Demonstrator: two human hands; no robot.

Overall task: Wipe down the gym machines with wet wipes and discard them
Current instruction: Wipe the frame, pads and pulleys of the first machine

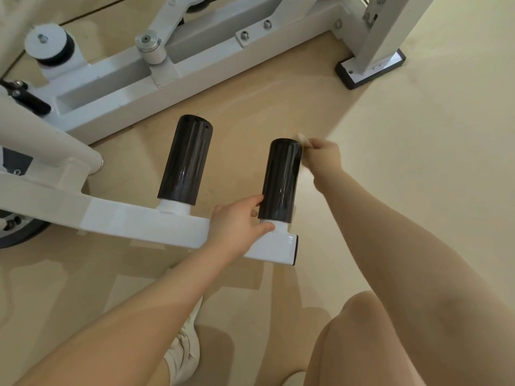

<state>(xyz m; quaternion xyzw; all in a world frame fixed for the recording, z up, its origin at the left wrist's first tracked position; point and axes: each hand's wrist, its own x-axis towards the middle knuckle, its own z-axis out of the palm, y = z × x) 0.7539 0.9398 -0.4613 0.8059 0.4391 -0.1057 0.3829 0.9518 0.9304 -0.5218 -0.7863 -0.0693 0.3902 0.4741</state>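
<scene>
Pale beige flooring (404,135) fills the scene, and a white gym machine (117,87) stands on it.

At the far end of the near black roller pad (281,179) the right hand (324,153) has its grip closed, the fingers curled around a wet wipe (302,139). Only a small pale corner of the wipe shows above the knuckles, and it is a little blurred. The wipe lies against the top end of this pad. The left hand (237,221) has a loose grip, with fingers spread: the index finger touches the lower side of the pad and the thumb presses on the white stub below it, over the white arm bar (139,221).

I judge the wipe to be very light, soft and limp, so it should be bunched in the fingers and not held by one corner, or it will fold and slip. The pad looks glossy and smooth, probably a padded cylinder that may turn on its axle; holding it at the base, as the left hand does, should keep it steady during wiping.

Beside it the second roller pad (185,160) stands apart, parallel to the first.
</scene>
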